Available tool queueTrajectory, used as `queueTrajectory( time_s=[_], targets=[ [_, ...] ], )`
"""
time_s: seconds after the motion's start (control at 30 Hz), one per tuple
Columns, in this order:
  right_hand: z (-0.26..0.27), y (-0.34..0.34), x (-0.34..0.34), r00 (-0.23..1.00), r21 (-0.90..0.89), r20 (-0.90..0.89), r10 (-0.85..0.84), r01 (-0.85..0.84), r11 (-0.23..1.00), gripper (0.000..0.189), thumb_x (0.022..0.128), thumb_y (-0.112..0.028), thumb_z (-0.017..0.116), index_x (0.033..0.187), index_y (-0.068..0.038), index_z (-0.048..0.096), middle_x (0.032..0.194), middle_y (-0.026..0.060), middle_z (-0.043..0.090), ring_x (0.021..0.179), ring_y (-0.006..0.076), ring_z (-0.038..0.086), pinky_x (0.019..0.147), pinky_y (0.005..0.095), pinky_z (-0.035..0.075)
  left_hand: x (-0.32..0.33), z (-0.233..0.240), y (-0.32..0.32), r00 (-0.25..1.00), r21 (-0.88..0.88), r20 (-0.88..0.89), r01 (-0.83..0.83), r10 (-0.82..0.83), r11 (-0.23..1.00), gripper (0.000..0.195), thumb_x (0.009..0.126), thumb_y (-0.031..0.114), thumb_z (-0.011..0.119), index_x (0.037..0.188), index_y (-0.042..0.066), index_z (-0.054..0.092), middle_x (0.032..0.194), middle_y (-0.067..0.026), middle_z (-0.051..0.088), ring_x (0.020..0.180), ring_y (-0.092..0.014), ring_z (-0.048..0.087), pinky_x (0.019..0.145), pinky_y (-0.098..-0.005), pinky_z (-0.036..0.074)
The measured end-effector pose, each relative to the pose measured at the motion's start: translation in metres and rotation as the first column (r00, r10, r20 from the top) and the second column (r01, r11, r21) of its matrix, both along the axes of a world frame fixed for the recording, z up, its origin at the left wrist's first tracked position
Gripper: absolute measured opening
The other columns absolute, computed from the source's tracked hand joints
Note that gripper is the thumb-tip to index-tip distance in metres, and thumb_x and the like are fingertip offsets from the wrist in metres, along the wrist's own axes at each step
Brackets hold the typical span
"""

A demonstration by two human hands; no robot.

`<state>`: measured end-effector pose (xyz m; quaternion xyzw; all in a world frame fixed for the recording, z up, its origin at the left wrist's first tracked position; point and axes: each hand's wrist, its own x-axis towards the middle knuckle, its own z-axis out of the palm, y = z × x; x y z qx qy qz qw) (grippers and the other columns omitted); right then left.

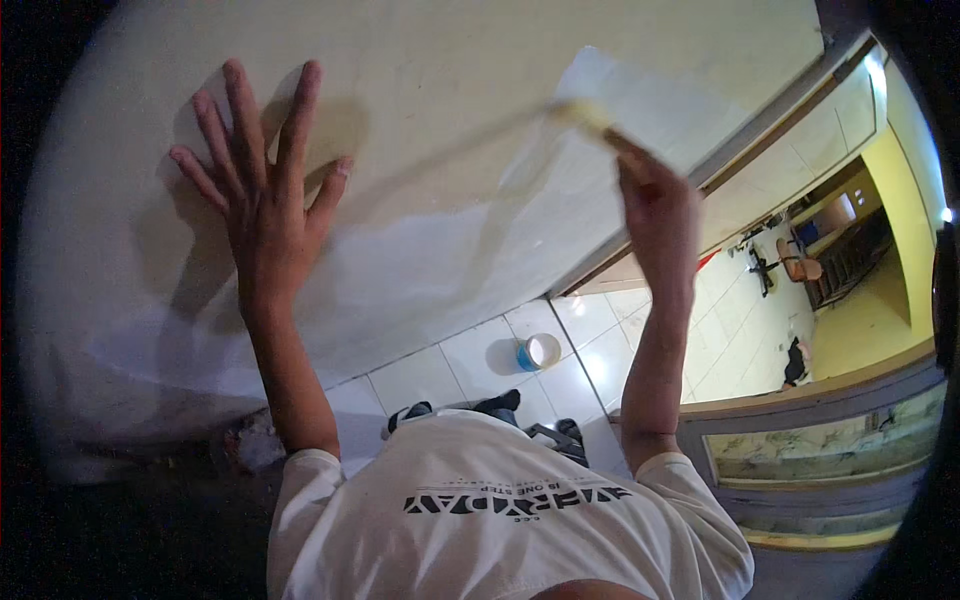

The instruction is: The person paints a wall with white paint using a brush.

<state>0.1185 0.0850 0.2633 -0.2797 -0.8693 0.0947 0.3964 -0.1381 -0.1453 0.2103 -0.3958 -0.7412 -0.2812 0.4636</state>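
My left hand point(262, 180) rests against the cream wall point(450, 90), fingers spread and nothing in it. My right hand point(660, 217) grips the handle of a paintbrush point(581, 116), blurred, with its pale bristles at the wall. Around the bristles is a patch of whitish paint point(637, 82). Lower on the wall runs a broader whitish painted area point(420, 255). On the floor below stands a small blue-sided tub point(538, 352) with white contents.
A door frame point(757, 127) borders the wall on the right. Through the doorway lie a tiled floor point(720, 352) and an office chair point(796, 259). At the lower right is a door with glass panes point(825, 442). A whitish bundle point(259, 442) sits at the lower left.
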Motion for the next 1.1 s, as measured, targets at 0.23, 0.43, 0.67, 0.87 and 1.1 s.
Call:
queueTrajectory(
  time_s=[0.23, 0.43, 0.67, 0.87, 1.1],
  targets=[
    [-0.094, 0.002, -0.011, 0.997, 0.075, -0.077, -0.009, 0.015, 0.997, 0.033, 0.100, -0.012, 0.065, 0.132, -0.016, 0.071, 0.082, 0.0161, 0.065, 0.062, 0.0289, 0.062, 0.060, 0.0415, 0.052, 0.008, -0.016, -0.004, 0.998, -0.027, 0.052, 0.023, -0.022, 0.999, 0.087, 0.092, 0.044, 0.072, 0.165, 0.038, 0.025, 0.174, -0.0167, 0.004, 0.157, -0.050, 0.003, 0.117, -0.0772, 0.000],
    [-0.174, 0.017, 0.016, 0.937, -0.209, 0.329, 0.115, -0.046, 0.977, 0.021, 0.096, -0.024, 0.067, 0.096, -0.006, 0.077, 0.079, 0.0270, 0.068, 0.074, 0.0444, 0.069, 0.068, 0.0518, 0.055, 0.014, -0.016, 0.003, 0.992, -0.008, 0.096, 0.080, -0.079, 0.997, 0.094, 0.087, 0.039, 0.078, 0.163, 0.048, 0.023, 0.175, -0.0094, 0.002, 0.159, -0.044, 0.005, 0.118, -0.0788, 0.002],
    [-0.030, 0.014, 0.004, 0.950, 0.113, -0.312, 0.037, -0.002, 0.994, 0.008, 0.098, -0.007, 0.070, 0.095, 0.000, 0.071, 0.072, 0.0065, 0.059, 0.060, 0.0128, 0.049, 0.054, 0.0328, 0.044, 0.010, -0.023, -0.002, 0.999, -0.025, 0.023, 0.036, -0.036, 0.999, 0.087, 0.093, 0.046, 0.070, 0.164, 0.042, 0.022, 0.174, -0.0151, 0.000, 0.157, -0.049, 0.000, 0.115, -0.0802, -0.001],
    [-0.205, 0.029, 0.015, 0.992, -0.149, 0.081, 0.101, -0.088, 0.985, 0.014, 0.099, -0.015, 0.066, 0.106, -0.006, 0.075, 0.079, 0.0232, 0.063, 0.068, 0.0403, 0.063, 0.063, 0.0484, 0.052, 0.017, -0.030, 0.011, 0.993, 0.007, 0.072, 0.089, -0.089, 0.996, 0.088, 0.092, 0.043, 0.073, 0.163, 0.045, 0.022, 0.175, -0.0127, 0.000, 0.158, -0.047, -0.001, 0.115, -0.0802, -0.003],
    [-0.070, 0.028, 0.006, 0.989, -0.135, 0.136, 0.053, -0.034, 0.990, 0.019, 0.096, -0.015, 0.070, 0.112, -0.007, 0.078, 0.089, 0.0221, 0.072, 0.070, 0.0295, 0.071, 0.062, 0.0412, 0.053, 0.013, -0.039, 0.000, 0.994, -0.010, 0.099, 0.043, -0.042, 0.999, 0.089, 0.092, 0.051, 0.070, 0.165, 0.043, 0.019, 0.174, -0.0168, -0.004, 0.157, -0.050, -0.005, 0.114, -0.0806, -0.005]
  ],
)
